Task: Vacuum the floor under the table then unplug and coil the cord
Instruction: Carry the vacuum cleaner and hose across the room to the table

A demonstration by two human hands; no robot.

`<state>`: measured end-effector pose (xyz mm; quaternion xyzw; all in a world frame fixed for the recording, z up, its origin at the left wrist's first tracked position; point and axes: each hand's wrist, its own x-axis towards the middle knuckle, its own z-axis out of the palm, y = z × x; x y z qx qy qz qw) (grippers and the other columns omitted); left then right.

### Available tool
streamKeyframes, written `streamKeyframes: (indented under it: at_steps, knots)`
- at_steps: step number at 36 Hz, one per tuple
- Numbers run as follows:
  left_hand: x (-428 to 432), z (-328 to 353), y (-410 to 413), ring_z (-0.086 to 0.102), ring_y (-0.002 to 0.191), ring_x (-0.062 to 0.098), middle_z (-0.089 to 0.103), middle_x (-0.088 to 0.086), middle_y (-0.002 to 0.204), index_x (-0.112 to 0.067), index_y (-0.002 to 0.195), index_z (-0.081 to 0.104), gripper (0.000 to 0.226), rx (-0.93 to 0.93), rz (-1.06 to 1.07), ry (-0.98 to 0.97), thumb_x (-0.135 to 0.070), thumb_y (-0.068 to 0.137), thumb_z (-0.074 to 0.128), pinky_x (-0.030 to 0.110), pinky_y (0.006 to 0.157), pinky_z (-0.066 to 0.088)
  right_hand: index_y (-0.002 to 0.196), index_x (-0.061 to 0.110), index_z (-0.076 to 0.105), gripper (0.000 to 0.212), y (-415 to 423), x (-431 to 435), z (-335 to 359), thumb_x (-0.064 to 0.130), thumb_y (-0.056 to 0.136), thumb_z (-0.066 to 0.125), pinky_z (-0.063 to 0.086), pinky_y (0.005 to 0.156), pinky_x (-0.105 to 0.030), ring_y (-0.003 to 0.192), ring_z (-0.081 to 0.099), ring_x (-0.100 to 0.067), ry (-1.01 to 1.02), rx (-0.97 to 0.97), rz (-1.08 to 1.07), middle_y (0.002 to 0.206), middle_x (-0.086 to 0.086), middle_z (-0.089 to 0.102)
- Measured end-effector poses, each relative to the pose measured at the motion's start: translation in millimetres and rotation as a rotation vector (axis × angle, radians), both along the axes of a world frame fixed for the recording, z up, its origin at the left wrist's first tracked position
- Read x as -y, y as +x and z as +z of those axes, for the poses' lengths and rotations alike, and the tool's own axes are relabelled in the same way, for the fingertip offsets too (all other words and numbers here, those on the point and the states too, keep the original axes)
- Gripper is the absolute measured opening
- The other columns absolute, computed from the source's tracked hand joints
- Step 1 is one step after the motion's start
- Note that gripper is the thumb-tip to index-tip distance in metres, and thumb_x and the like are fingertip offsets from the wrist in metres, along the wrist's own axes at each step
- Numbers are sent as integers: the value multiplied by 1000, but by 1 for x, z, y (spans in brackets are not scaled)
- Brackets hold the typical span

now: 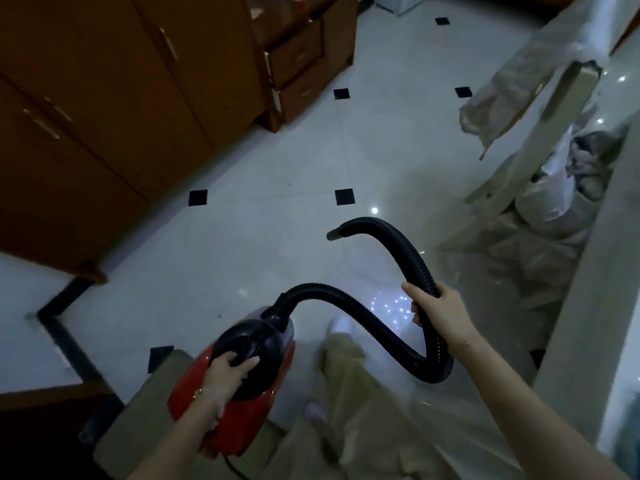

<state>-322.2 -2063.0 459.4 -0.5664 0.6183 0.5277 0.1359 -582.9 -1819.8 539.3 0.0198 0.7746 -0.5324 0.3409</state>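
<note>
A small red and black vacuum cleaner [207, 393] hangs at the lower middle, lifted off the floor. My left hand [227, 374] grips its black top handle. A black ribbed hose [346, 303] leaves its front, dips in a loop and rises to the right. My right hand [438, 315] is closed around that hose partway along. The hose's open nozzle end [334, 233] points left, above the floor. A thin black cord [232, 467] trails from the vacuum's rear at the bottom edge; its plug is out of view.
White glossy floor tiles [277, 161] with small black squares fill the middle. Brown wooden cabinets [114, 98] stand along the left. A pale table or chair frame [540, 140] draped in plastic, with bundled cloth [568, 188] beneath, stands at the right. My beige trousers and white shoe [341, 325] are below.
</note>
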Motion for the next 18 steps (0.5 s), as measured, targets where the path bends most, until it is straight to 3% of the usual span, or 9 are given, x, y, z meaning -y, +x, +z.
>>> streamKeyframes:
  at_steps: [5, 10, 12, 15, 18]
  knots:
    - [34, -15, -72, 58, 73, 22, 61, 10, 79, 3, 113, 58, 38, 20, -63, 31, -22, 86, 67, 30, 66, 48, 85, 8, 58, 18, -52, 21, -18, 23, 88, 66, 46, 54, -26, 53, 48, -18, 6, 15, -82, 64, -8, 52]
    - [58, -19, -146, 55, 74, 23, 58, 10, 74, -12, 87, 61, 9, 23, -120, 73, -19, 86, 67, 34, 72, 46, 85, 7, 58, 24, -108, 34, -37, 28, 84, 69, 48, 61, -35, 54, 53, -21, 59, 63, -173, 66, -10, 55]
    - [70, -26, -171, 55, 72, 22, 60, 12, 77, -8, 96, 61, 17, 48, -167, 88, -19, 85, 68, 34, 73, 46, 84, 8, 59, 23, -124, 37, -42, 28, 84, 70, 48, 62, -37, 55, 54, -22, 67, 65, -207, 66, -10, 56]
    - [88, -41, -204, 62, 94, 29, 65, 21, 109, 1, 130, 49, 57, 114, -291, 88, -25, 84, 70, 36, 88, 51, 85, 9, 59, 21, -141, 39, -47, 27, 85, 69, 49, 62, -36, 56, 54, -23, 91, 79, -248, 66, -10, 56]
    - [99, -56, -242, 50, 124, 34, 50, 21, 138, 3, 139, 39, 69, 170, -409, 63, -24, 84, 69, 40, 107, 40, 87, 7, 59, 22, -150, 39, -60, 26, 86, 69, 48, 60, -32, 55, 54, -21, 122, 104, -289, 66, -10, 56]
